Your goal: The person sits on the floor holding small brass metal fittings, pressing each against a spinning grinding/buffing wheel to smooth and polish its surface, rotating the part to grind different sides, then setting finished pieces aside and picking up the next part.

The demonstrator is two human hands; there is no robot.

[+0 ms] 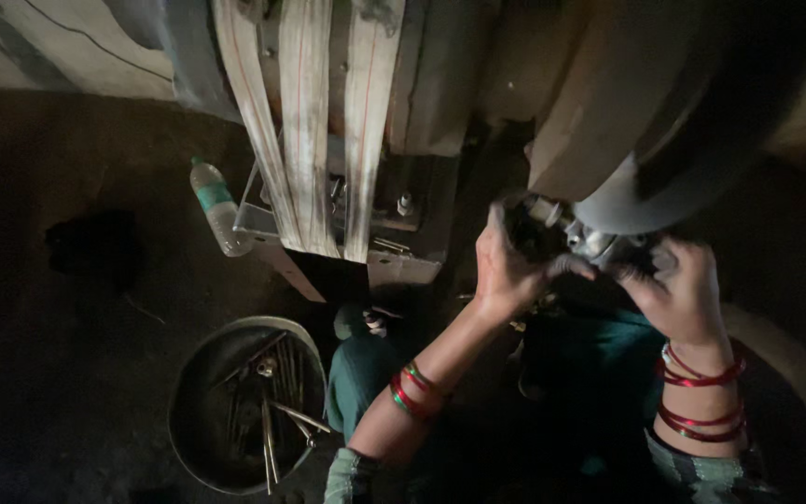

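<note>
My left hand [507, 266] is raised to a metal fitting [566, 229] under a large round machine housing [636, 121], its fingers curled around a dark part there. At the other side of the same fitting my right hand [678, 289] has its fingers closed on it. What exactly sits between the fingers is too dark to tell. Red and green bangles ring both wrists.
A round metal pan [193, 411] with several thin metal rods stands on the dark floor at lower left. A plastic bottle with a green label [215, 207] lies beside a metal frame. Pale flat belts [305, 121] run down from the machine at top centre.
</note>
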